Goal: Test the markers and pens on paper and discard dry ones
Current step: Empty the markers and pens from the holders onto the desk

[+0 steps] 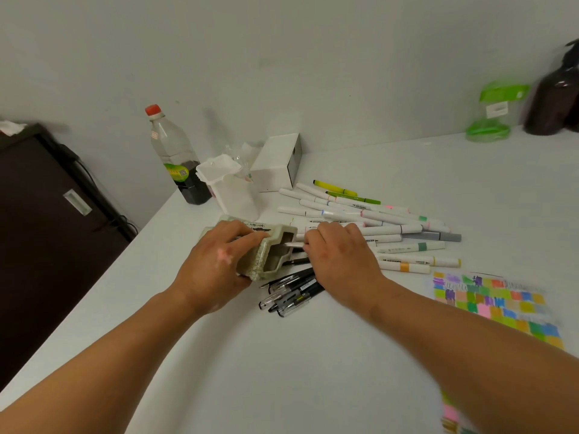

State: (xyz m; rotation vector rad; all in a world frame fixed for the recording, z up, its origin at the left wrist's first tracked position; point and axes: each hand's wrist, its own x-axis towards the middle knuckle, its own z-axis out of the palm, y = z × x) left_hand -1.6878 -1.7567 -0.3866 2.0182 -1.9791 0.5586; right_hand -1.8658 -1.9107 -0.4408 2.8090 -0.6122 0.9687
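Pale green ceramic with a crackled glaze makes up the pen holder (266, 261), which lies on its side on the white table (282, 371) with its mouth facing right. The left hand (216, 264) grips the holder from above, fingers curled over its top and thumb at its near side. The right hand (341, 261) sits just right of the mouth, fingers bent, pinching a thin pale pen (293, 244) whose far end reaches into the opening.

Just below the holder's mouth, a bunch of black pens (291, 292) with clear caps lies on the table, partly under the right hand. Right of the holder and behind the right hand, a loose heap of white markers (376, 220) with coloured bands spreads out, with two yellow-green ones at its far edge. Farther right of the holder, a paper (495, 302) covered in colour patches lies flat.

Behind the holder stands a white tub (232, 189), with a white box (279, 164) to its right and a red-capped bottle (178, 158) of dark liquid to its left. Far right of the holder, by the wall, are a green-lidded clear jar (492, 111) and a dark bottle (551, 98). Left of the holder, past the table edge, is a dark cabinet (40, 230).
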